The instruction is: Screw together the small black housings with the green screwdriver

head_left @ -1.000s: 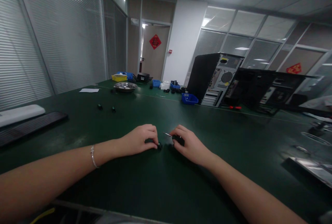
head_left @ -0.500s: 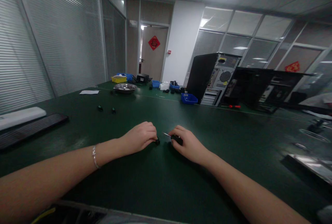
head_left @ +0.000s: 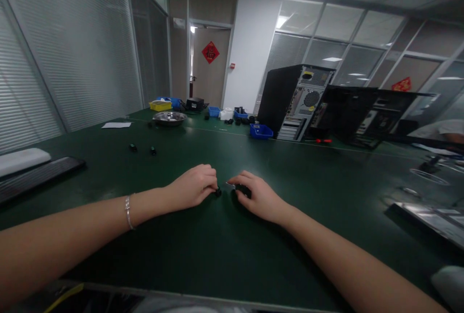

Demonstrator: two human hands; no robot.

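Pinched in the fingers of my left hand (head_left: 194, 187) is a small black part (head_left: 218, 191), held low over the green tabletop; its kind is too small to tell. My right hand (head_left: 259, 197) is closed round a screwdriver (head_left: 243, 190) with a dark handle. Its thin metal shaft points left toward the black part, with a small gap between them. The index finger reaches forward over the shaft. Farther left on the table lie two small black pieces, one (head_left: 133, 147) beside the other (head_left: 153, 150).
A keyboard (head_left: 39, 177) lies at the left edge. A metal bowl (head_left: 169, 118), a yellow bin (head_left: 160, 105) and a blue bin (head_left: 261, 131) stand farther back. Computer towers (head_left: 282, 100) and a red screwdriver (head_left: 324, 141) are at the right rear. A person's arm (head_left: 453, 131) shows far right.
The view has shifted slightly, so everything sits a little higher and farther left. My right index finger has stretched forward along the screwdriver's shaft. The left hand keeps its pinch.
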